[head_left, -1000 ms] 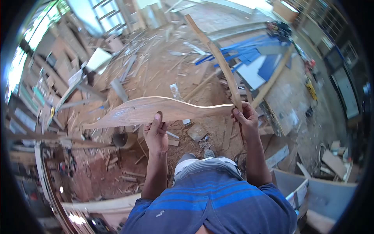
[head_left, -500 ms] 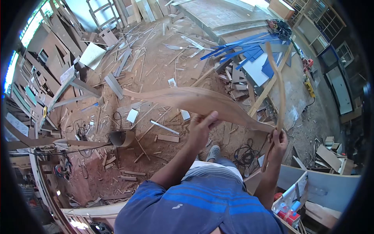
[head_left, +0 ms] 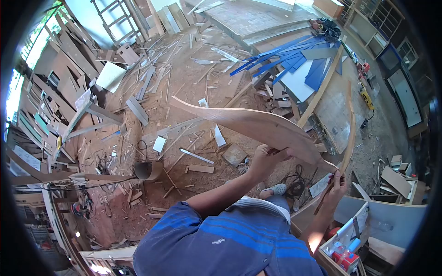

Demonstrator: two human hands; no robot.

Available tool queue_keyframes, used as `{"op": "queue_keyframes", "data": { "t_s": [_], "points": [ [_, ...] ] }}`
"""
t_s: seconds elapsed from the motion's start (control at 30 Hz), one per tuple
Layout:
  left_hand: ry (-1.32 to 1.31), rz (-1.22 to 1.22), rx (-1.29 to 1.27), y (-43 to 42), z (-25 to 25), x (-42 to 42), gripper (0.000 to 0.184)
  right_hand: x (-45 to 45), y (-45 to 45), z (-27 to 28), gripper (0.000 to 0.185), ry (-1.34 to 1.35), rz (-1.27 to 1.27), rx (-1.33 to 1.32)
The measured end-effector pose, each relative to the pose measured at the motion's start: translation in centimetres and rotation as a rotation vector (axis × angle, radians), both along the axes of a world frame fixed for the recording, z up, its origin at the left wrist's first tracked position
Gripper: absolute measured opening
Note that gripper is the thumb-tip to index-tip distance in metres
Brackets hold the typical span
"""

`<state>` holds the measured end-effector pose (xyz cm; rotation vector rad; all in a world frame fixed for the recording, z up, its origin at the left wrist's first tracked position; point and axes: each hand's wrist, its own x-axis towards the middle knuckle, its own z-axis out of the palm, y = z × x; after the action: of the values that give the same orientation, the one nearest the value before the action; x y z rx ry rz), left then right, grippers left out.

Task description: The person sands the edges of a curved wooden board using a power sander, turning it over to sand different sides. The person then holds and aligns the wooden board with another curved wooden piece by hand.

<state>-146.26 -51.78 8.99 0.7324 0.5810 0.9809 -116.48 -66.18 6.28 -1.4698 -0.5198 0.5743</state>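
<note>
A broad, thin curved wooden board (head_left: pixel 271 128) tapers toward both ends and stretches across the view above my body. My left hand (head_left: pixel 268 161) is closed on its lower edge, near the middle, with the thumb along the wood. Closed at the board's right tip is my right hand (head_left: pixel 339 183), which also grips a long narrow wooden strip (head_left: pixel 351 124). This strip runs upward from the fingers, and a shorter length shows below them. Whether the board and strip are joined is hidden by the fingers.
Wood offcuts (head_left: pixel 201 169) and scraps litter the dirt floor. Blue strips (head_left: pixel 294 57) lie on a low platform, front right. A coiled cable (head_left: pixel 294 183) is near my foot. Beside my right arm stands an open box (head_left: pixel 363 212) with bottles. A wooden frame (head_left: pixel 87 106) is at left.
Both hands have shifted right and slightly down with the board and strip. The narrow strip's upper end has swung right, and the board's left tip has moved right. My body has turned slightly.
</note>
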Motion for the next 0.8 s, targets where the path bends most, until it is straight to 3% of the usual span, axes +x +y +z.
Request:
{"op": "queue_keyframes", "data": {
  "t_s": [0.6,0.8],
  "points": [
    [0.089,0.001,0.072,1.2,-0.1,29.1,0.025,26.7,-3.3,0.0,0.019,0.024,0.051,-0.002],
    [0.127,-0.046,0.051,1.5,0.2,34.2,0.027,32.1,-4.0,-0.6,0.02,-0.006,0.051,-0.065]
  ]
}}
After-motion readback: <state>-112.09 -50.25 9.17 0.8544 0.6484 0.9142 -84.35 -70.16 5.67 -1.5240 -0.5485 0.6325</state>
